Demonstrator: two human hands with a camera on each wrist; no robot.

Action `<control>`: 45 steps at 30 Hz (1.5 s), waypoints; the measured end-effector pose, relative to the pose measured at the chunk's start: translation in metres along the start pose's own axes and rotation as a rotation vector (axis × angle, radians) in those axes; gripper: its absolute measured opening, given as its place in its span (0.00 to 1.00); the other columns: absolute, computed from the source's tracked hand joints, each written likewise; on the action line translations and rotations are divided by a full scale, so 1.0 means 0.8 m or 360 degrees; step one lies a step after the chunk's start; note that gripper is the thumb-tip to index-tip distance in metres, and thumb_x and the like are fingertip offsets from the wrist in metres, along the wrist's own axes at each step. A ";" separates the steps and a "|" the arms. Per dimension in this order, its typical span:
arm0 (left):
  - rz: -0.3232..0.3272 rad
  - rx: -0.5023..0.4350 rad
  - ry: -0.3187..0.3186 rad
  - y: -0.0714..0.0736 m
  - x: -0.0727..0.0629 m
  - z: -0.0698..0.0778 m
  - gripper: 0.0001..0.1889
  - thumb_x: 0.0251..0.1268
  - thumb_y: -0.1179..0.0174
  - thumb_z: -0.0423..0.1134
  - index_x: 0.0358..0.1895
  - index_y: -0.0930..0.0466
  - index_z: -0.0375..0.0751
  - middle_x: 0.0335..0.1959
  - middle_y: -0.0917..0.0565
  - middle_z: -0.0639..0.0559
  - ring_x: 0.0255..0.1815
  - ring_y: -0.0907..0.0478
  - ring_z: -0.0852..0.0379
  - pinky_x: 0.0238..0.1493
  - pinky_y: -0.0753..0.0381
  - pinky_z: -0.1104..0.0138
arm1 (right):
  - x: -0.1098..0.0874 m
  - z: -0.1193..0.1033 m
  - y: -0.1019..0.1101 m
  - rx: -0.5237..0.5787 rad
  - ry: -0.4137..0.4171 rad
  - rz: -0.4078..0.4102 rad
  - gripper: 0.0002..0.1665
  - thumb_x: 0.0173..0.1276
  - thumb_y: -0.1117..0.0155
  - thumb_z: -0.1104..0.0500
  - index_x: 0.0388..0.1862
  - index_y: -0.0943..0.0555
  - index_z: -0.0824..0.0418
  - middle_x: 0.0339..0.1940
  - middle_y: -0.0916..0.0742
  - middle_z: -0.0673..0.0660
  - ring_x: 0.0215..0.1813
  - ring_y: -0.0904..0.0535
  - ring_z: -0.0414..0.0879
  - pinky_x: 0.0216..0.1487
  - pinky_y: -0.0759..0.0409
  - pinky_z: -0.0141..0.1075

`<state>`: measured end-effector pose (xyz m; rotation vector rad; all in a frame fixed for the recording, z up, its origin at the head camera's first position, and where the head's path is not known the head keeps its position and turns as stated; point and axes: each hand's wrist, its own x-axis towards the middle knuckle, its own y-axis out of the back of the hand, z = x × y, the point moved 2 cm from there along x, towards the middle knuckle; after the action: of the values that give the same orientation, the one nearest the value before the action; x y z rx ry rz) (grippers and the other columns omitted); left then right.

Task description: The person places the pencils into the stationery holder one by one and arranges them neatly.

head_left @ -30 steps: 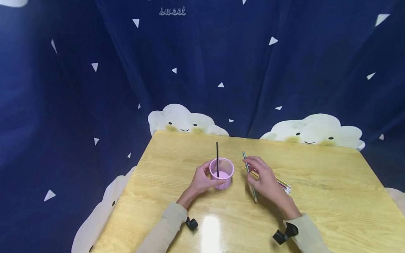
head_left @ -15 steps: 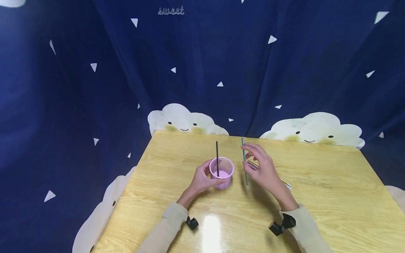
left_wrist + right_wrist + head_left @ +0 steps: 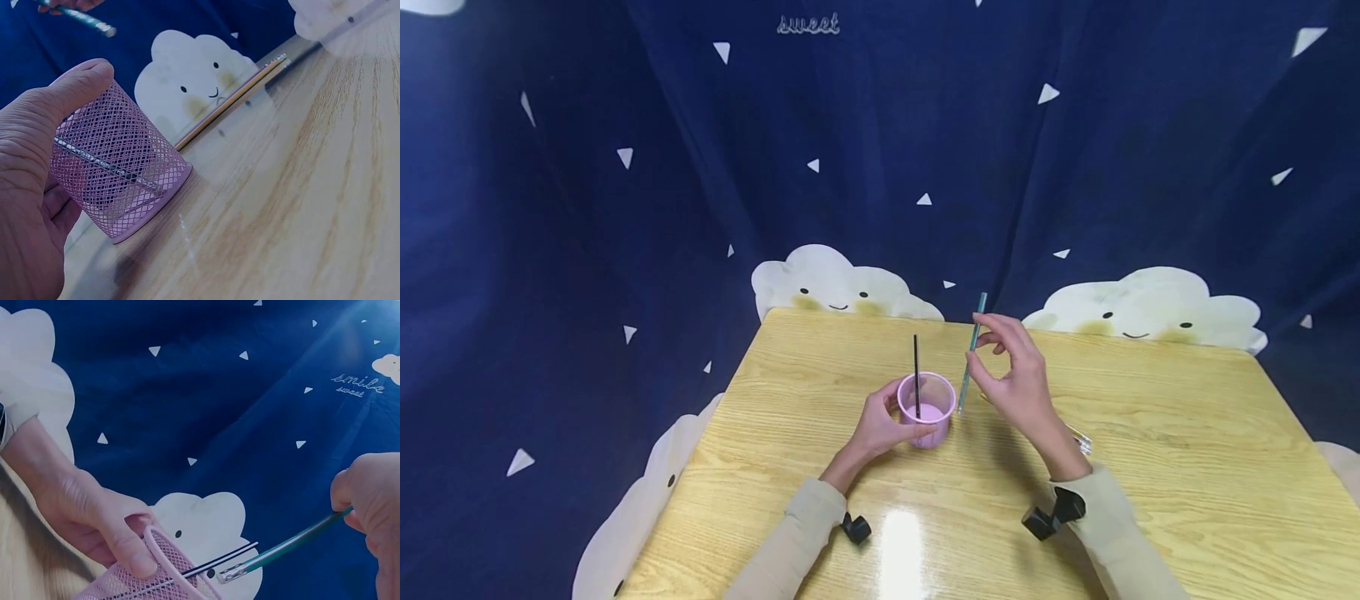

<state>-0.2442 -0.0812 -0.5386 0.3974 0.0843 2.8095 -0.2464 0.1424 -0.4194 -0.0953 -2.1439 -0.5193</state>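
Note:
My left hand [image 3: 880, 427] grips a pink mesh pencil cup [image 3: 125, 156] that stands on the table, thumb across its near side. Inside the cup leans a black pencil [image 3: 916, 367], its upper part sticking out above the rim. A green pencil [image 3: 967, 379] is pinched between thumb and fingertips of my right hand [image 3: 1021, 375], held in the air just right of the cup. It tilts slightly, and its lower end with a metal ferrule [image 3: 232, 574] points down near the cup's mouth in the right wrist view.
Several more pencils [image 3: 234, 97] lie on the wooden table [image 3: 1187, 450], partly hidden under my right hand and wrist in the head view. Behind the table's far edge hangs a dark blue curtain [image 3: 880, 125] with white clouds and triangles.
My right hand has lifted the green pencil off the table and carried it up and left toward the cup, its lower end swinging left. The left hand and cup stay put.

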 end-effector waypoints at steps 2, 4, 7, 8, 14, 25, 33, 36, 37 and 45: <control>0.0002 0.0013 -0.0005 0.001 0.002 -0.011 0.43 0.47 0.18 0.31 0.71 0.26 0.31 0.64 0.20 0.28 0.63 0.24 0.25 0.66 0.25 0.37 | 0.002 0.001 -0.005 0.0030 0.0006 0.0012 0.34 0.56 0.27 0.77 0.64 0.18 0.65 0.57 0.15 0.62 0.43 0.15 0.52 0.43 0.24 0.34; 0.0004 0.0043 -0.0020 0.003 0.003 -0.022 0.43 0.47 0.17 0.33 0.71 0.26 0.33 0.64 0.19 0.31 0.63 0.23 0.28 0.66 0.23 0.40 | 0.004 0.002 -0.012 0.0043 0.0013 0.0019 0.35 0.55 0.26 0.78 0.64 0.18 0.66 0.57 0.15 0.63 0.42 0.15 0.53 0.42 0.24 0.33; 0.0001 0.0061 -0.0036 0.003 0.004 -0.027 0.43 0.47 0.17 0.34 0.71 0.25 0.36 0.64 0.18 0.34 0.63 0.22 0.30 0.66 0.22 0.43 | 0.003 0.003 -0.022 0.0046 0.0016 0.0028 0.35 0.52 0.26 0.81 0.62 0.18 0.68 0.55 0.15 0.66 0.40 0.14 0.57 0.41 0.24 0.34; 0.0000 0.0059 -0.0040 0.003 0.004 -0.028 0.43 0.47 0.17 0.34 0.71 0.25 0.36 0.64 0.18 0.34 0.63 0.22 0.30 0.66 0.22 0.43 | 0.001 0.004 -0.026 0.0039 0.0015 0.0030 0.35 0.51 0.26 0.82 0.61 0.18 0.70 0.54 0.15 0.67 0.39 0.14 0.58 0.40 0.24 0.35; -0.0023 0.0040 -0.0059 0.004 0.005 -0.027 0.43 0.46 0.18 0.31 0.71 0.26 0.31 0.64 0.19 0.30 0.63 0.21 0.32 0.67 0.22 0.43 | -0.014 0.017 -0.046 0.0052 0.0004 -0.0001 0.32 0.49 0.27 0.85 0.56 0.18 0.74 0.51 0.15 0.70 0.36 0.13 0.60 0.39 0.23 0.32; -0.0007 0.0076 -0.0036 0.007 0.004 -0.027 0.43 0.47 0.17 0.33 0.71 0.23 0.43 0.64 0.16 0.42 0.62 0.19 0.42 0.66 0.21 0.47 | -0.042 0.040 -0.067 0.0101 -0.0093 -0.0232 0.31 0.56 0.25 0.79 0.59 0.16 0.65 0.56 0.15 0.62 0.39 0.11 0.53 0.42 0.14 0.40; -0.0011 0.0094 -0.0053 0.008 0.004 -0.027 0.43 0.45 0.18 0.33 0.71 0.24 0.42 0.63 0.16 0.46 0.62 0.19 0.45 0.67 0.21 0.48 | -0.048 0.045 -0.077 0.0102 -0.0157 -0.0308 0.28 0.57 0.24 0.77 0.58 0.17 0.69 0.56 0.15 0.61 0.40 0.11 0.52 0.42 0.14 0.56; -0.0013 0.0102 -0.0060 0.008 0.004 -0.027 0.43 0.46 0.18 0.34 0.71 0.24 0.42 0.63 0.16 0.45 0.62 0.19 0.45 0.67 0.20 0.47 | -0.050 0.048 -0.081 0.0106 -0.0147 -0.0319 0.28 0.57 0.24 0.77 0.58 0.18 0.69 0.56 0.15 0.62 0.39 0.11 0.52 0.41 0.12 0.51; -0.0015 0.0102 -0.0060 0.008 0.004 -0.026 0.43 0.46 0.18 0.34 0.72 0.25 0.42 0.63 0.16 0.45 0.62 0.19 0.45 0.66 0.20 0.46 | -0.050 0.048 -0.082 0.0115 -0.0150 -0.0325 0.29 0.57 0.25 0.78 0.58 0.18 0.69 0.56 0.15 0.62 0.39 0.11 0.52 0.41 0.11 0.49; -0.0011 0.0116 -0.0047 0.008 0.005 -0.026 0.43 0.46 0.17 0.34 0.71 0.24 0.41 0.63 0.16 0.45 0.60 0.18 0.47 0.64 0.19 0.48 | -0.055 0.051 -0.088 0.0067 -0.0233 -0.0403 0.28 0.58 0.26 0.77 0.59 0.17 0.66 0.54 0.14 0.61 0.44 0.13 0.52 0.45 0.12 0.47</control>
<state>-0.2555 -0.0865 -0.5570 0.4545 0.1818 2.7989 -0.2691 0.1001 -0.4981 0.1689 -2.3240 -0.6287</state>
